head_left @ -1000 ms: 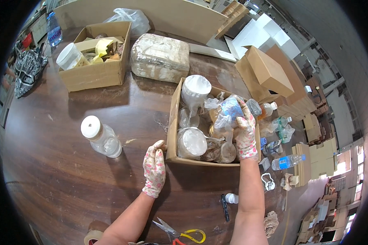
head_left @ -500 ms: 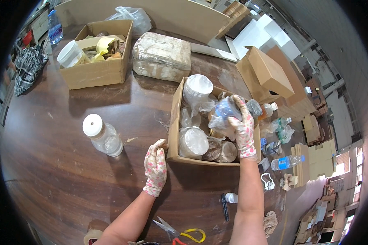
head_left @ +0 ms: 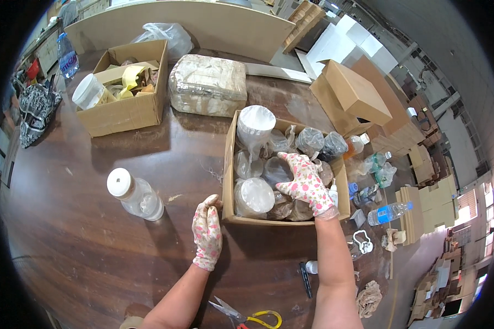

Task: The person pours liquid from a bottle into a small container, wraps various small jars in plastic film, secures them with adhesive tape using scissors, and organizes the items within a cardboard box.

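Observation:
A cardboard box stands in front of me, filled with jars and bundles in clear plastic film. My right hand, in a white glove with pink dots, is inside it with the fingers spread over the wrapped things. Between its thumb and forefinger shows a film-wrapped bundle; what lies under the palm is hidden. A white-topped wrapped jar sits at the near left corner, and another wrapped white tub at the far left one. My left hand, gloved alike, rests its loosely bent fingers against the box's left side.
Left of the box stands a clear jar with a white lid. Scissors and a black marker lie near me. Farther back are an open carton of scraps and a wrapped package. Several bottles line the right edge.
The bluish film-wrapped bundle in my right hand is no longer visible in its grip. That hand has come lower into the box and spread its fingers. My left hand stays at the box's side.

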Demonstrator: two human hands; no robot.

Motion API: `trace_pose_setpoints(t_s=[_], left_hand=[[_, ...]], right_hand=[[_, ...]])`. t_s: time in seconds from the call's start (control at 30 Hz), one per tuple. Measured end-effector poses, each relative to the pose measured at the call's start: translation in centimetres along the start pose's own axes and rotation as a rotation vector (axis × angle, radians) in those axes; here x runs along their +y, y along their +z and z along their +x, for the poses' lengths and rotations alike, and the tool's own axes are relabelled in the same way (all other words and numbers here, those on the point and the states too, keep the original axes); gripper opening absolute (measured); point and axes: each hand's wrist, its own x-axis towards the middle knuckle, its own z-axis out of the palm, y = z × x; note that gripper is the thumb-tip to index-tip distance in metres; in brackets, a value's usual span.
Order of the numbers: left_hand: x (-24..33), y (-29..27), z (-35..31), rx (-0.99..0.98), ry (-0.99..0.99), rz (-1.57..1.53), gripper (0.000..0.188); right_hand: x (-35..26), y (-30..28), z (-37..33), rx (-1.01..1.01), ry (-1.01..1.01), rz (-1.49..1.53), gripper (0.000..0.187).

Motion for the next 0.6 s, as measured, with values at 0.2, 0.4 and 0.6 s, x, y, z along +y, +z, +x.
trace_pose_setpoints(t_s=[0.2,0.4,0.6], left_hand=[[0.3,-0.2,0.1,-0.032,0.009,0.099,0.026],[1.0,0.5,0.0,-0.011,0.051,0.110,0.024],[0.6,-0.1,0.0,-0.004,0.039,0.052,0.024]], right_hand=[[-1.2,-1.1,-0.1,0.024,-0.017,-0.067,0.064],[-2.6,-2.1,-0.8,0.429,-0.371,0.374,0.050],[-7.9,0.3,-3.0,-0.032,-0.317,0.275,0.071]])
